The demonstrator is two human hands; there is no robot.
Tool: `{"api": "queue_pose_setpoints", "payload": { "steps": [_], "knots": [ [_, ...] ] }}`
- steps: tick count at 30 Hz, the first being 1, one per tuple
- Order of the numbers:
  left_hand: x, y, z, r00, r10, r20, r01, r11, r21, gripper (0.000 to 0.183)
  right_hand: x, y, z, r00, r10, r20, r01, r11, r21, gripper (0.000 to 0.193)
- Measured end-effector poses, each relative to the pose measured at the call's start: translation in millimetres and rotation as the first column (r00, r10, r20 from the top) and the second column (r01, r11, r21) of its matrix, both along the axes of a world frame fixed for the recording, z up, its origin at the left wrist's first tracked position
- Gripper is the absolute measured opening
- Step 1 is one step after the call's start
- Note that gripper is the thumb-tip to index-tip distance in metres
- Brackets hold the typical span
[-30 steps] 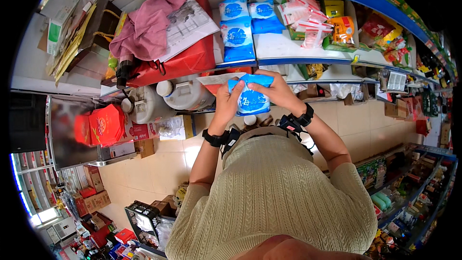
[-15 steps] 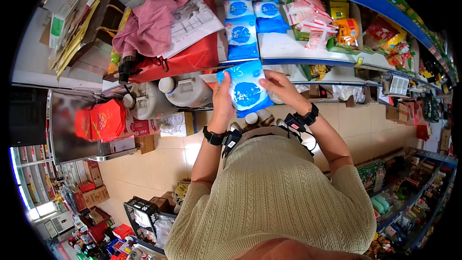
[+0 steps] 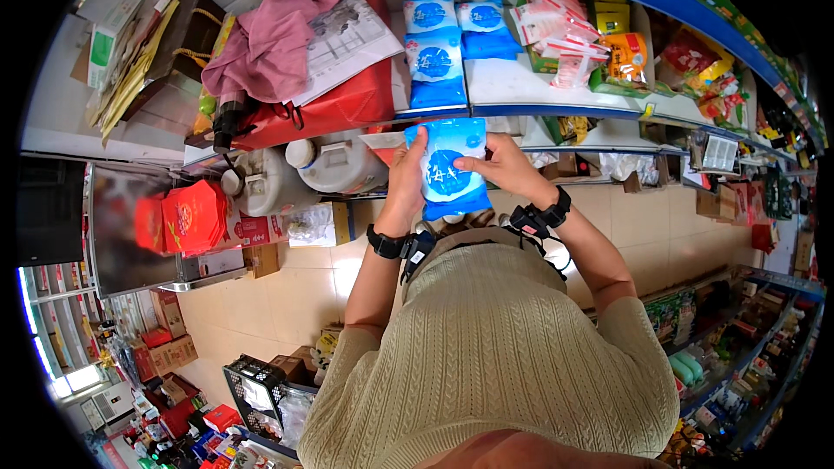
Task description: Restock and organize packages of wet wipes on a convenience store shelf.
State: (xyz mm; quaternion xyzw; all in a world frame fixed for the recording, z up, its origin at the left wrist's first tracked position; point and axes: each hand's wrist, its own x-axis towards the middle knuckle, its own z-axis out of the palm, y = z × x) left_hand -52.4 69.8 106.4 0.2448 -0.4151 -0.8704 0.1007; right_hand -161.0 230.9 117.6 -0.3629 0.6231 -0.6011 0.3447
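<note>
Between both hands I hold a blue and white plastic packet [image 3: 452, 195] with a round blue emblem, in front of the shelf edge. My left hand [image 3: 405, 175] grips its left side, thumb on the front near the upper corner. My right hand [image 3: 506, 165] grips the right side, its thumb lying across the emblem; the fingers behind the packet are hidden. On the shelf ahead lie similar blue and white packets: one [image 3: 436, 65] nearest the edge, another [image 3: 429, 13] behind it, and one more [image 3: 488, 30] to the right.
Left on the shelf, a pink cloth [image 3: 265, 39] and papers [image 3: 347, 43] lie over a red bag [image 3: 347, 104]. White jugs [image 3: 343, 165] stand below. Small seasoning packets [image 3: 625, 61] fill boxes at right. A black crate [image 3: 252, 391] is behind me at left.
The held packet has moved slightly right and toward me. My right thumb has slid from the packet's right edge inward over the emblem.
</note>
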Motion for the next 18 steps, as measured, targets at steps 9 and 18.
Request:
{"api": "queue_pose_setpoints", "payload": {
  "steps": [9, 18],
  "knots": [
    [-2.3, -0.5, -0.9, 0.997, 0.059, -0.048, -0.064, 0.991, -0.114, 0.034, 1.6, -6.9, -3.6, 0.998, -0.059, 0.034, 0.06, 0.998, -0.026, 0.029],
    [2.3, -8.0, -4.2, 0.985, 0.132, -0.114, -0.141, 0.987, -0.078, 0.036, -4.2, -11.7, -8.9, 0.996, -0.041, 0.084, 0.043, 0.999, -0.02, 0.028]
  ]
}}
